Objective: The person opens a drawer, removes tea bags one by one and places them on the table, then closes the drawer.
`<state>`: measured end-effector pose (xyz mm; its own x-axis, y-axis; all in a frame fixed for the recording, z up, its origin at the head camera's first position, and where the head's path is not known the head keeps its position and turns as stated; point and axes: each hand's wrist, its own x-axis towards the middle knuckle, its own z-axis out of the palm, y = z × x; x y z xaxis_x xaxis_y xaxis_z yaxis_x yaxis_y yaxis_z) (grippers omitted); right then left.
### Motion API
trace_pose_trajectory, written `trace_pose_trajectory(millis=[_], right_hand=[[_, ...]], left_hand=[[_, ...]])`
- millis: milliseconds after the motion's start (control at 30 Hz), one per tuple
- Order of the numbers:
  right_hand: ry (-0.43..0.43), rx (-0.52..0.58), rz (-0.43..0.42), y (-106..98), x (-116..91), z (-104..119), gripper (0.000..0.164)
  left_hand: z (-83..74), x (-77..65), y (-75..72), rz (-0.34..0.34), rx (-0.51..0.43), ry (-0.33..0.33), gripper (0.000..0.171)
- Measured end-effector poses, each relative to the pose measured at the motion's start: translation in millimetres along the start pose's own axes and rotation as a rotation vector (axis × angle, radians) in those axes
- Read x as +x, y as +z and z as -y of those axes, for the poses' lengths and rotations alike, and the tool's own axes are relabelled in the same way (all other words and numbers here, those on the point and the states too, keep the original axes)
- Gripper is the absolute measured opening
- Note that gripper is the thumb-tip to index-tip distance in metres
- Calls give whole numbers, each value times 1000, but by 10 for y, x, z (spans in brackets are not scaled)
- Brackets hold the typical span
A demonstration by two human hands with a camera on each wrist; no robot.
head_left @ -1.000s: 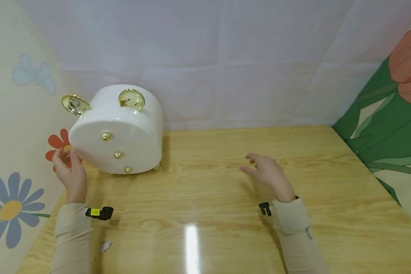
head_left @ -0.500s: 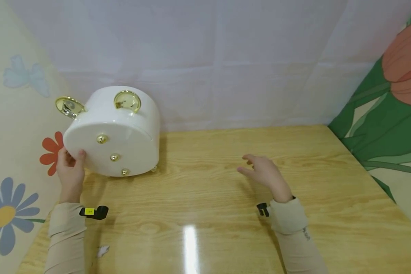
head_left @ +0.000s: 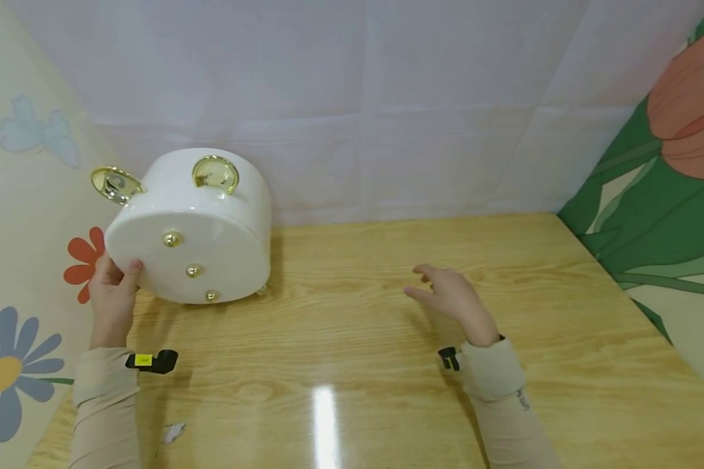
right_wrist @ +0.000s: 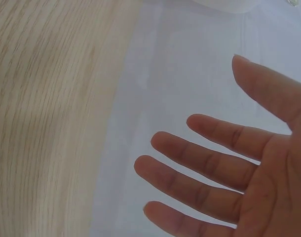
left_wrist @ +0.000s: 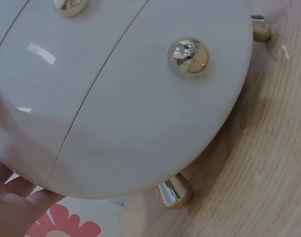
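A glossy white, rounded drawer box (head_left: 229, 244) with two gold ears (head_left: 216, 174) stands at the back left in the head view. Thin seams part its front, and gold knobs (left_wrist: 188, 57) sit on the panels; a short gold foot (left_wrist: 175, 192) shows below. My left hand (head_left: 113, 299) grips the box's left edge, thumb on the front face and fingers round the side. In the left wrist view those fingers (left_wrist: 22, 192) partly go out of sight behind the rim. Over the table at the right, my right hand (head_left: 452, 296) holds nothing, its fingers spread.
The wooden table (head_left: 328, 326) runs back to a pale cloth (head_left: 446, 117). Flower-patterned panels (head_left: 23, 228) flank it on both sides, the left one close to the box. A small whitish scrap (head_left: 174, 432) lies near the left forearm.
My left hand has come in from beside the box and taken hold of its left edge, thumb now on the front. The right hand has stayed almost still. The head view has shifted slightly.
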<state>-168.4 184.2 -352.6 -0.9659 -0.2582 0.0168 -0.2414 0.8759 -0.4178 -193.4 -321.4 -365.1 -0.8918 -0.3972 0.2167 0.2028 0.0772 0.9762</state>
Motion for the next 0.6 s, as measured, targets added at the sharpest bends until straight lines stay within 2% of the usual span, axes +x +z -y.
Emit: trace_pose_trajectory(millis=[133,233,433,600], right_hand=[[1,-3,-3,7,-4,13,54],[2,-5,-1,2,-5,19,54],[0,-4,3,-12,-4,17,54],[-3,-6,4,-9,0,12,54]], left_hand=[[-16,-4,3,-20,-90,-15,48],[-21,-10,3,-17,-120,-15,48],[-21,-6,30,-17,-96,1,48],[-14,15,66,-31,-119,-5,48]])
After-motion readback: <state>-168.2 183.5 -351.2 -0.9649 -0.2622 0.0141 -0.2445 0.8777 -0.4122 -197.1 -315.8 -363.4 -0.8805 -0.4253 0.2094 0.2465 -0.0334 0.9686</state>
